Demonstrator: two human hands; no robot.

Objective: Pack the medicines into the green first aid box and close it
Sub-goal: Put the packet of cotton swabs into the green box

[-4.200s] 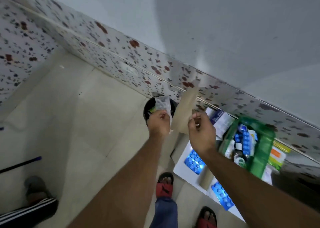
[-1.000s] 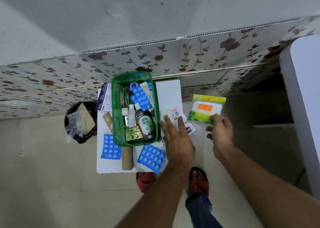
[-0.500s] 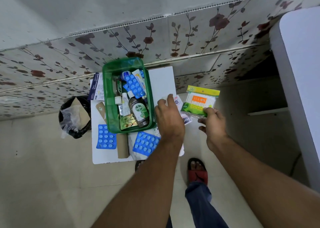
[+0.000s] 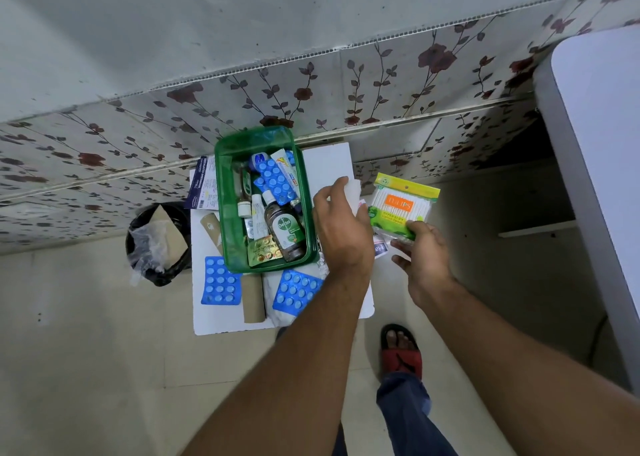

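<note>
On a white worktop (image 4: 325, 165) by the flowered wall (image 4: 346, 85) at frame centre, the left hand (image 4: 341, 229) grips a white packet (image 4: 353, 192) and the right hand (image 4: 424, 248) grips a cotton swab pack (image 4: 400, 206).

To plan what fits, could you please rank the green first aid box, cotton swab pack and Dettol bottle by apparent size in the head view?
1. green first aid box, clearly largest.
2. cotton swab pack, raised in the right hand, so possibly nearer the camera.
3. Dettol bottle, smallest.

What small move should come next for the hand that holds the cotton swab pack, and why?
Probably the right hand should carry the cotton swab pack leftward and lower it into the green box. The pack is already lifted clear of the white board, and the box stands open. The left hand, holding something white, lies between them and may need to move first.
</note>
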